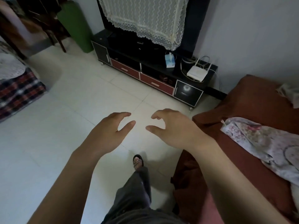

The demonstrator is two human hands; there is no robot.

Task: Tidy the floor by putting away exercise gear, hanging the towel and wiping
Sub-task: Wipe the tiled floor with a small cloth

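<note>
Both my hands are held out in front of me above the white tiled floor (68, 126). My left hand (110, 130) has loosely curled fingers and holds nothing. My right hand (174, 126) mirrors it, fingers relaxed and empty, a short gap between the two. A rolled green mat (76, 25) stands upright against the far wall, left of the TV cabinet. A flowered cloth (265, 146) lies on the brown-covered bed at right. My sandalled foot (137, 161) is on the tiles below the hands.
A black TV cabinet (145, 73) with red drawers runs along the far wall, a lace cover (145, 16) hanging above it, a tissue pack (169, 60) and router (197, 73) on top. The brown bed (242, 107) is at right, a plaid-covered seat (19, 88) at left, a wooden chair (48, 25) behind.
</note>
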